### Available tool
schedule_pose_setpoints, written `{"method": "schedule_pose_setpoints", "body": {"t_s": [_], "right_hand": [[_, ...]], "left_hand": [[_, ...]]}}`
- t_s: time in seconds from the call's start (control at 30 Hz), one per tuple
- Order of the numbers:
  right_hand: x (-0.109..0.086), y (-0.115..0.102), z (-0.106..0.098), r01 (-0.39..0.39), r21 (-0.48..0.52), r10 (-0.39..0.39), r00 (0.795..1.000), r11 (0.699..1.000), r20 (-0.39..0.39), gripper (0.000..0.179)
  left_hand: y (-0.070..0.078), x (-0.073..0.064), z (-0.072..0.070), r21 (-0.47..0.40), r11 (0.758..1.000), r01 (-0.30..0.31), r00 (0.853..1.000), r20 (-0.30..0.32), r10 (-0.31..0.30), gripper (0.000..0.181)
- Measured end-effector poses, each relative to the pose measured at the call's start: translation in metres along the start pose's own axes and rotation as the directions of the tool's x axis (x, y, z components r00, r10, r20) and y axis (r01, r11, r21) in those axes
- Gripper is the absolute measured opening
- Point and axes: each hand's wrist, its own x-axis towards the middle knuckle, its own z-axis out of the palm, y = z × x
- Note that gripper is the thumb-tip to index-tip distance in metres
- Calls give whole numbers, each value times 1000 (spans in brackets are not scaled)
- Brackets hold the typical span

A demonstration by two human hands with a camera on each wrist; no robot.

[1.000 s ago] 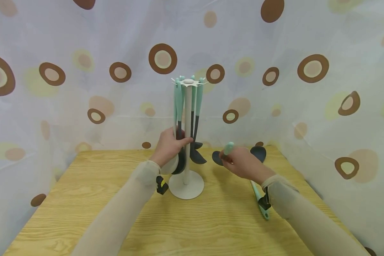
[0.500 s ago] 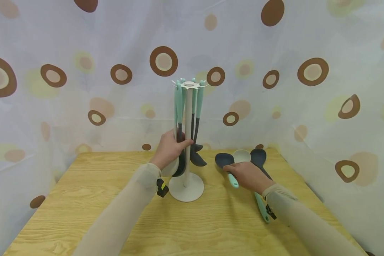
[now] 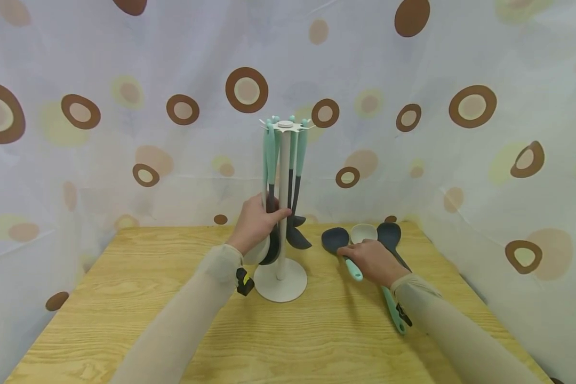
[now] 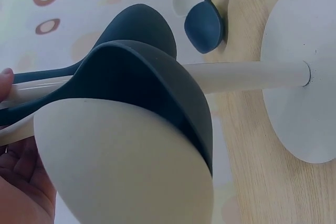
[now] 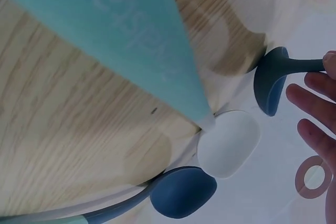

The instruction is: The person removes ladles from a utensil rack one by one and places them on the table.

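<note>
My left hand (image 3: 258,221) grips the white utensil rack (image 3: 285,160) round its pole, thumb across the front. Mint-handled utensils hang from its top, among them a dark ladle (image 4: 142,72) and a white-headed utensil (image 4: 126,156) close below the hand. On the right, my right hand (image 3: 372,261) holds a dark spoon (image 3: 335,240) by its stem, the mint handle end sticking out toward me. In the right wrist view, fingertips pinch the stem near the dark bowl (image 5: 270,80). A white spoon (image 3: 363,232) lies beside it, partly hidden by the hand.
Right of the white spoon lies another dark spoon (image 3: 389,234), its mint handle (image 3: 393,312) partly under my right wrist. The rack's round base (image 3: 280,290) stands on the wooden table (image 3: 173,298). A patterned curtain (image 3: 197,53) hangs right behind the table's back edge.
My right hand has lowered the dark spoon toward the table, its handle swinging from pointing up to pointing toward me. The white spoon has come into sight. My left hand keeps its hold.
</note>
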Motion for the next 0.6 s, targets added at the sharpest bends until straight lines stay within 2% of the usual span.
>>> {"method": "schedule_pose_setpoints", "body": {"t_s": [0.17, 0.4, 0.6], "right_hand": [[-4, 5, 3, -4, 0, 4, 1000, 1000, 15, 36], [-6, 5, 7, 9, 6, -9, 999, 1000, 33, 15], [-4, 2, 4, 17, -66, -9, 993, 998, 119, 18]], "left_hand": [[2, 1, 2, -7, 1000, -10, 1000, 2, 10, 28], [0, 0, 1, -14, 1000, -15, 1000, 1, 15, 28], [0, -1, 0, -7, 1000, -13, 1000, 2, 13, 28]]}}
